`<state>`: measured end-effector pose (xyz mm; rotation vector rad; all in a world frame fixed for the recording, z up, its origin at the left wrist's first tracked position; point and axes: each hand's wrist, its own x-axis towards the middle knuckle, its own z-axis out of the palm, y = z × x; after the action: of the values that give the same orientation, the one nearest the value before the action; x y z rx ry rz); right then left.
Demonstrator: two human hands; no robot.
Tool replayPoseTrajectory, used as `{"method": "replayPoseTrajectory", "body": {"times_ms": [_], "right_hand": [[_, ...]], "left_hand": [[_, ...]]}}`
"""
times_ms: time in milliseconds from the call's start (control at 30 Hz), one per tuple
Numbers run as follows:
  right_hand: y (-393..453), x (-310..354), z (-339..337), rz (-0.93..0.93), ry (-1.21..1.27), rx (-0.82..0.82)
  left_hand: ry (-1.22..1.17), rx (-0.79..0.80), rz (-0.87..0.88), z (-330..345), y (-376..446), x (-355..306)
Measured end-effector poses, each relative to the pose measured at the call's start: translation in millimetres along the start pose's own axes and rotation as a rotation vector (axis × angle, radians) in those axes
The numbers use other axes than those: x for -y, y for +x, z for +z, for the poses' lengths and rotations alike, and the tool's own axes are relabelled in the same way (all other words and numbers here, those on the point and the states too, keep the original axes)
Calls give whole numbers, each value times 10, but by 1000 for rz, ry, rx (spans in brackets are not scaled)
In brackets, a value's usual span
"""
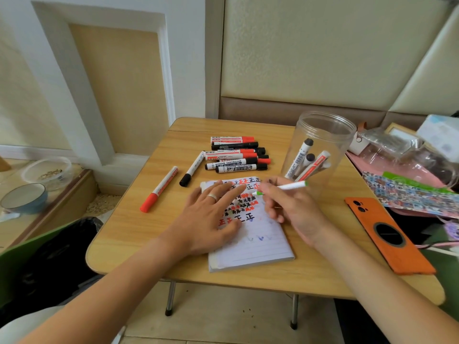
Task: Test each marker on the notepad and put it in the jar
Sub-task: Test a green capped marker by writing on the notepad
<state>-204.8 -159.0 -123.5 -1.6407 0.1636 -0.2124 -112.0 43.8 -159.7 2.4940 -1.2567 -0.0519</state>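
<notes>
The right hand [285, 204] has its fingers curled round a thin green marker [285, 187], pinching it the way you hold a pen. The green tip points left and sits just over the page, near the left hand's fingertips. I cannot tell if the tip touches the paper.

The left hand [211, 214] lies flat on the notepad [250, 247] with its fingers spread out. It presses the page down so it does not slide. One finger wears a ring [212, 196].

The page has many red and black marks near the top and a few faint blue ones lower down.

I think this is the testing step for the green one. Next, the tip needs a bare bit of paper. Then the marker must go up and over into the clear jar [318, 150], which stands just behind the right hand. A few markers already lean inside it.

A pile of red and black markers [236, 155] waits behind the notepad, and a red marker [160, 188] and a black-capped marker [192, 168] lie to the left. An orange phone [387, 234] lies on the right of the table [139, 234].
</notes>
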Motion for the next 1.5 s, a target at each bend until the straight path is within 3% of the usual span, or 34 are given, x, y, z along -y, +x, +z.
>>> {"method": "replayPoseTrajectory", "body": {"times_ms": [133,367,700,1500], "right_hand": [[-4,19,-16,-4,-71,-63],[-5,-5,-51,51,-130,-28],[-23,-76,-2,-45,-334,-39],[-20,-79,24,2,-402,-111]], "left_hand": [[6,19,-6,-16,18,4],[3,19,-23,-7,16,-19],[48,49,6,-27,6,-13],[52,74,-6,-32,28,-32]]}}
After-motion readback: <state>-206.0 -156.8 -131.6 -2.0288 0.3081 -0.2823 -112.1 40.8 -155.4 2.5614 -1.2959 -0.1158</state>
